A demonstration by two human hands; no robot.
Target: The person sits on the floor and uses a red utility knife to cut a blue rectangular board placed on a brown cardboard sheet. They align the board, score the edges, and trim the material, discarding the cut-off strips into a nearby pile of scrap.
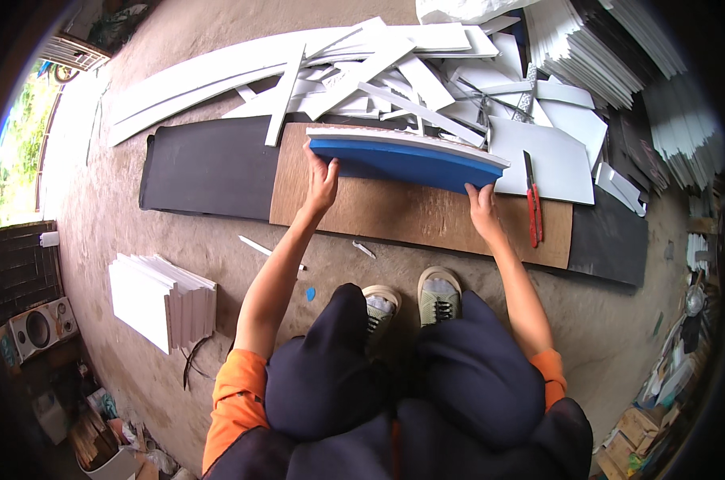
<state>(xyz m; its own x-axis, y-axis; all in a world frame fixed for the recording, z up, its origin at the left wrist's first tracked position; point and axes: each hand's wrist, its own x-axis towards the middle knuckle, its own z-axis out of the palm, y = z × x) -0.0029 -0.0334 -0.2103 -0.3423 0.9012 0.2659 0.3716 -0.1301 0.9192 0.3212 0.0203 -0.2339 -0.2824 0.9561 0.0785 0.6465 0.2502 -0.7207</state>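
Observation:
My left hand [322, 182] and my right hand [482, 206] grip the two ends of a foam board [402, 160] with a blue face and a white, rough edge. It is tilted up over a brown wooden board [362, 208], blue side toward me. My thumbs press on the blue face or its edge; the fingers behind are partly hidden. To the right of my right hand a red-handled utility knife [534, 212] with a dark blade lies across the wooden board and a white sheet [542, 160]. Black sheets [206, 168] lie under the wooden board.
Beyond the board lies a heap of white foam offcuts [362, 80]. A stack of white panels [162, 300] stands on the floor at left, near a speaker [42, 328]. More white sheets [582, 48] are piled at far right. Small scraps [364, 250] lie near my shoes [438, 296].

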